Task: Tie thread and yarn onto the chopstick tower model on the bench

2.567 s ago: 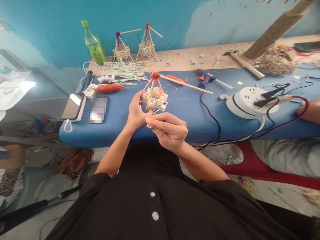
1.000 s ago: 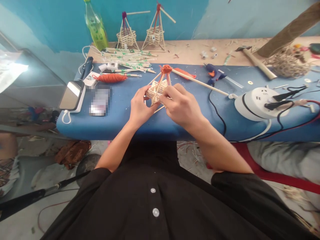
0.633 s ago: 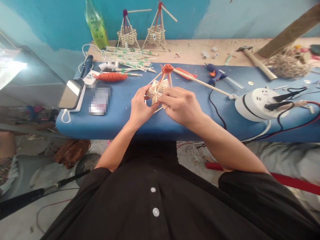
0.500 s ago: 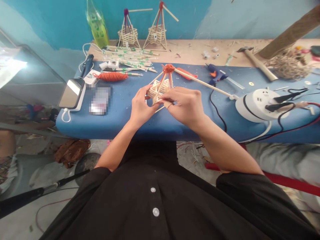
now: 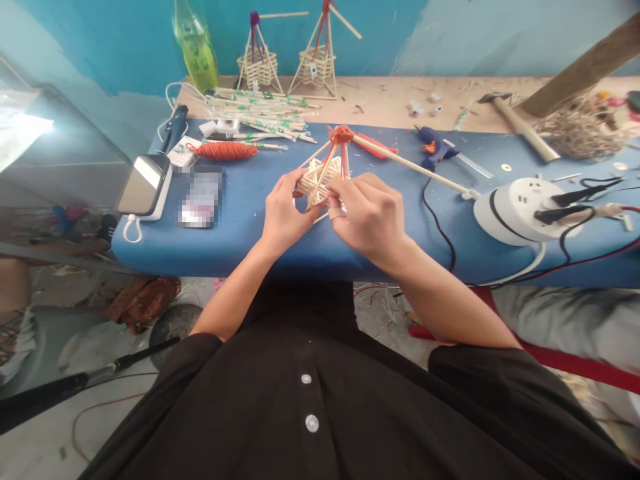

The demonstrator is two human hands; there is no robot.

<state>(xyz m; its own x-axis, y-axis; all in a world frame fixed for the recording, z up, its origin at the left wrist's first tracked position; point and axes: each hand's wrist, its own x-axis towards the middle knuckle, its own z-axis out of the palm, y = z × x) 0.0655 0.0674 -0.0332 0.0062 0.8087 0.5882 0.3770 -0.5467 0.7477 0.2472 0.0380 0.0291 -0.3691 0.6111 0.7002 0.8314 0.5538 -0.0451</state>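
A small model of pale wooden sticks (image 5: 314, 175) stands on the blue table, its legs bound at the top with orange yarn (image 5: 343, 135). Within its legs sits a stacked-stick basket. My left hand (image 5: 286, 212) is closed around the basket's left side, thumb at the front and fingers behind. From the right, my right hand (image 5: 373, 212) pinches at the basket's front edge, fingers pressed together; whatever lies between the fingertips is hidden. A long stick (image 5: 415, 164) runs from the yarn binding to the white power strip (image 5: 520, 208).
Behind are two similar stick models (image 5: 257, 70), wrapped sticks (image 5: 265, 110) and a green bottle (image 5: 196, 57). An orange yarn bundle (image 5: 227, 151) and a phone (image 5: 144, 185) lie left. Rightward are a blue glue gun (image 5: 434, 147), its black cord and a hammer (image 5: 525, 130).
My right hand has turned slightly, with its knuckles a little lower, still pinching at the basket. My left hand keeps its hold on the model. The view has shifted slightly.
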